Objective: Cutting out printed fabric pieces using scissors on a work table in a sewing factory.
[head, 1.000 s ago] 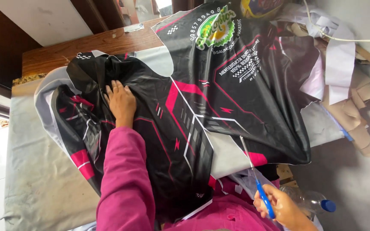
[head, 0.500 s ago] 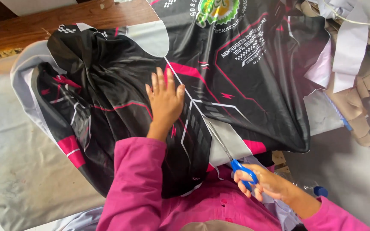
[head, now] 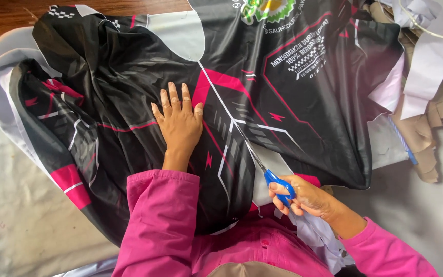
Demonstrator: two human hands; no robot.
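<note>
Blue plastic loops wrap the fingers [head: 282,197] of the right hand [head: 303,197], which are curled tight through the handles of a pair of scissors [head: 268,174]; the slim blades point up and away along a white line printed on the fabric. The left hand [head: 179,122] lies flat with its fingers spread wide, pressing down on the printed fabric [head: 129,102], a glossy black sheet with pink and white markings that lies rumpled across the grey surface [head: 11,215]. As far as I can judge, the cut is at an early stage: the blades sit near the cloth's near edge, and the long white line ahead of them looks uncut. Whether the blades are parted I cannot tell. Off to the right lie strips of pale and brown paper scraps [head: 426,102].
</note>
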